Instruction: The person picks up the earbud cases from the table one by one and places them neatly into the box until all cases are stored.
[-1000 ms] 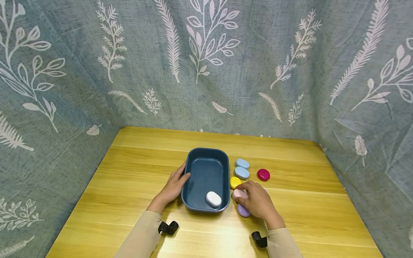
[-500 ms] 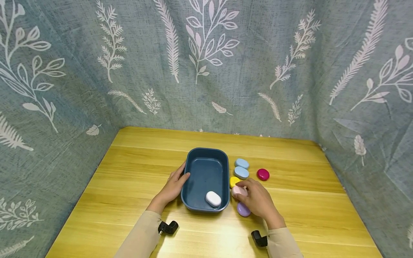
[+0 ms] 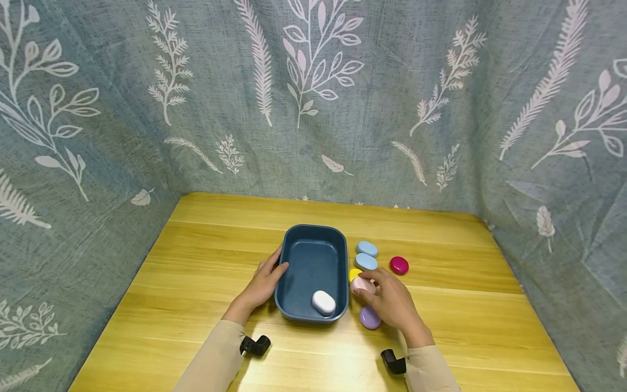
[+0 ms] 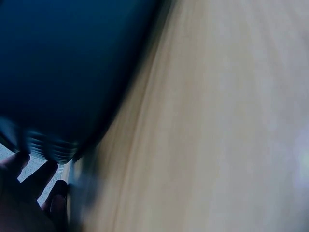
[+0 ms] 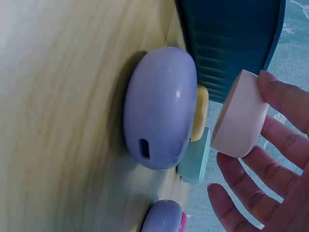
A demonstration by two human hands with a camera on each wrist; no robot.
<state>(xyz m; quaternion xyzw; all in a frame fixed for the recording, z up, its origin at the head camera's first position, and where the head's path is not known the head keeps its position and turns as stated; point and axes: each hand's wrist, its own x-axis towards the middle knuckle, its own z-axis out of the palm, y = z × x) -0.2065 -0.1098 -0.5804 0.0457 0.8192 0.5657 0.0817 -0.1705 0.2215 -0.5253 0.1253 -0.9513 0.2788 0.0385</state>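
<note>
A dark blue plastic bin (image 3: 315, 261) stands mid-table, with a white rounded case (image 3: 324, 302) in its near right corner. My left hand (image 3: 264, 282) grips the bin's left wall, its thumb over the rim. In the left wrist view, fingertips (image 4: 46, 174) touch the bin's ribbed end. My right hand (image 3: 392, 299) pinches a pale pink rounded case (image 5: 241, 116) between thumb and fingers, just right of the bin and off the table. A purple case (image 3: 369, 317) with a small port-like slot lies below that hand. Partly behind the pink case is a yellow case (image 3: 355, 273).
Two light blue cases (image 3: 367, 256) sit right of the bin, with a magenta case (image 3: 399, 265) farther right. In the right wrist view, a second purple case (image 5: 163, 216) lies on the table. Patterned curtains (image 3: 313, 152) surround the wooden table (image 3: 210, 228).
My right hand has lifted the pink case slightly and moved it a little away from me, covering more of the yellow case. The left hand and bin have stayed put.
</note>
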